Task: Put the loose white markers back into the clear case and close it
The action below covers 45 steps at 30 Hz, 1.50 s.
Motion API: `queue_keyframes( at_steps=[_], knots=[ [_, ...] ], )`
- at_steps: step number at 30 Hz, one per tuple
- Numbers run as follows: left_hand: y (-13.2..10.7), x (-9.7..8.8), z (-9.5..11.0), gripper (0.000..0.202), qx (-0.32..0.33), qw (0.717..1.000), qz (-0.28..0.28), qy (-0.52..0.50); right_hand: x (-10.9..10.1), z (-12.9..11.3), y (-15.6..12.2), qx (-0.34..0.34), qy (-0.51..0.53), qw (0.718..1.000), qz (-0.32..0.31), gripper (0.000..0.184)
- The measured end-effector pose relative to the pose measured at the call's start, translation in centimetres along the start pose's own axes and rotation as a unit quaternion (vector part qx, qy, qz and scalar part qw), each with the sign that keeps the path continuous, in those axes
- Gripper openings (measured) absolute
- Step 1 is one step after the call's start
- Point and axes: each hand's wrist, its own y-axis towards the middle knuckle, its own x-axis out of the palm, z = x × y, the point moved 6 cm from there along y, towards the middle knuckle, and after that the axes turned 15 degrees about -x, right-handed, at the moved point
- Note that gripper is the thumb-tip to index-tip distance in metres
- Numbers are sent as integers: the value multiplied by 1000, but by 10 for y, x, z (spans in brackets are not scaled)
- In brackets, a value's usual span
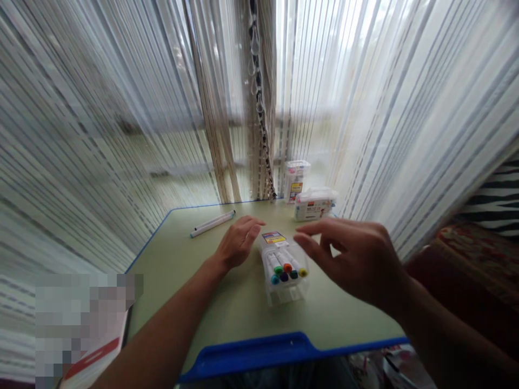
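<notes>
A clear plastic marker case (284, 267) lies open on the green desk (194, 270), with several markers inside showing coloured caps. My left hand (237, 241) rests beside the case's left side, fingers loosely curled and touching its edge, holding nothing. My right hand (357, 259) hovers just right of and above the case, fingers spread and slightly bent, empty. A single white marker (213, 223) lies on the desk far left of the case.
Two more marker boxes (314, 203) (295, 180) stand at the desk's back edge by the striped curtains (121, 135). A blue tray lip (259, 351) runs along the near edge. A red patterned cushion (474, 259) sits at the right.
</notes>
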Motion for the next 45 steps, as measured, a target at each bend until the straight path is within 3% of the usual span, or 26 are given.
queue_keyframes(
  at_steps=[3, 6, 10, 14, 22, 29, 37, 45],
  knots=[
    [1, -1, -3, 45, -4, 1000, 9, 8, 7, 42, 29, 68, 43, 995, 52, 25],
    [3, 0, -7, 39, -14, 999, 25, 29, 49, 92, 37, 149, 157, 973, 80, 37],
    [6, 0, -18, 31, -61, 991, 55, 105, 120, 135, 3, 276, 234, 931, 57, 38],
    [9, -7, -34, 33, -159, 946, 79, 271, 150, 142, -34, 279, 240, 930, 21, 33],
    [8, -32, -68, 39, -280, 889, 91, 350, 151, 151, -46, 253, 211, 944, -15, 34],
    [7, -37, -79, 38, -318, 862, 82, 386, 149, 147, -45, 234, 186, 954, -26, 34],
    [8, -36, -81, 37, -325, 851, 77, 405, 145, 144, -41, 220, 169, 960, -33, 35],
    [11, -34, -84, 36, -311, 864, 72, 390, 144, 141, -39, 215, 158, 962, -48, 33]
  ],
)
